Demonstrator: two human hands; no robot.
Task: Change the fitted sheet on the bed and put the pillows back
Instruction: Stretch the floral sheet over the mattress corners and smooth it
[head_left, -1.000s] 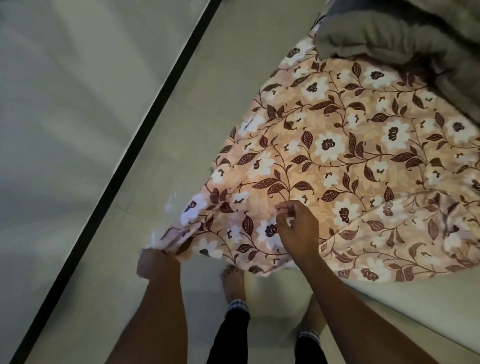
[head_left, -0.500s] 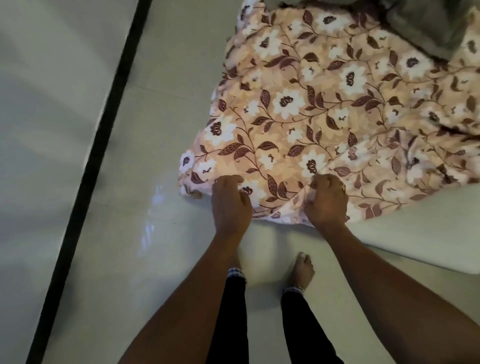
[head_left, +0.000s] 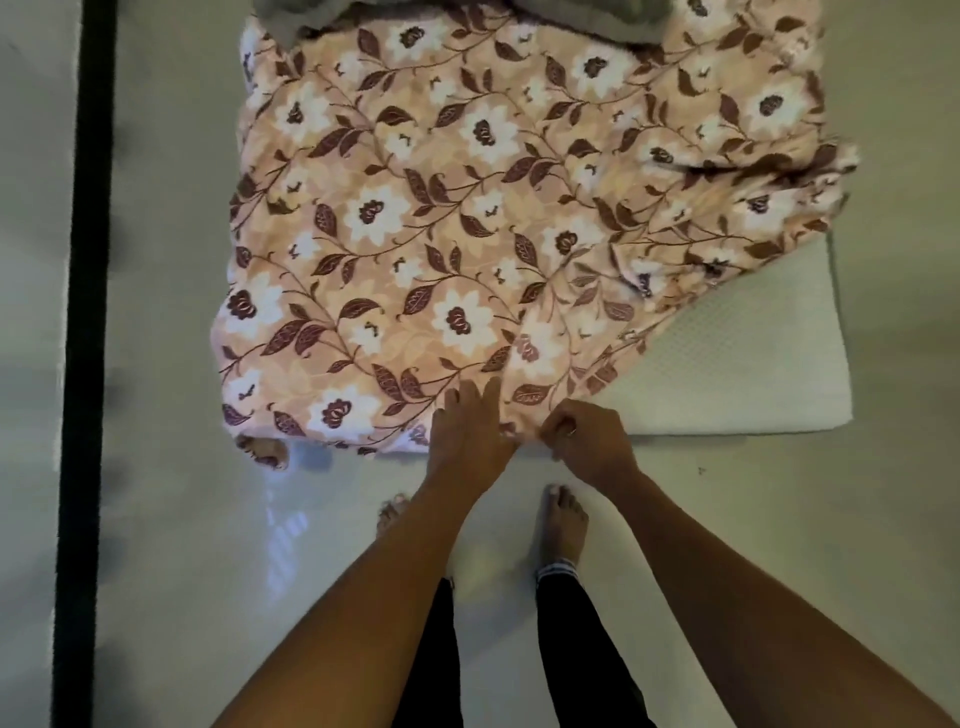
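1. A flowery sheet (head_left: 467, 208) fills the top and middle of the picture. It is pink-brown with white flowers and dark leaves.
2. The sheet lies on a white mattress (head_left: 737, 364) that sits low on the floor.
3. The sheet covers the left part of the mattress. At the lower left corner it hangs over the edge, and a small bit of it touches the floor.
4. The lower right corner of the mattress is bare. The sheet's edge runs across there on a slant and is bunched and wrinkly at the right side.
5. The left hand (head_left: 467, 436) is in the middle of the picture, at the near edge of the sheet. Its fingers are straight and a little spread, and they lie flat on the cloth. It grips nothing.
6. The right hand (head_left: 587, 436) is just beside the left hand, to the right. Its fingers are curled, and they pinch the edge of the sheet where it meets the bare mattress.
7. Some grey bedding (head_left: 639, 21) lies on the sheet at the very top of the picture. Only a bit shows, so I cannot tell if it is a pillow or a blanket.
8. The floor (head_left: 182, 545) is pale and shiny. A black strip (head_left: 85, 312) runs up and down along the left side of the picture.
9. Two bare feet stand on the floor under the hands: the left foot (head_left: 392, 514) and the right foot (head_left: 563, 525). Dark trousers (head_left: 576, 649) show at the bottom, between the two arms.
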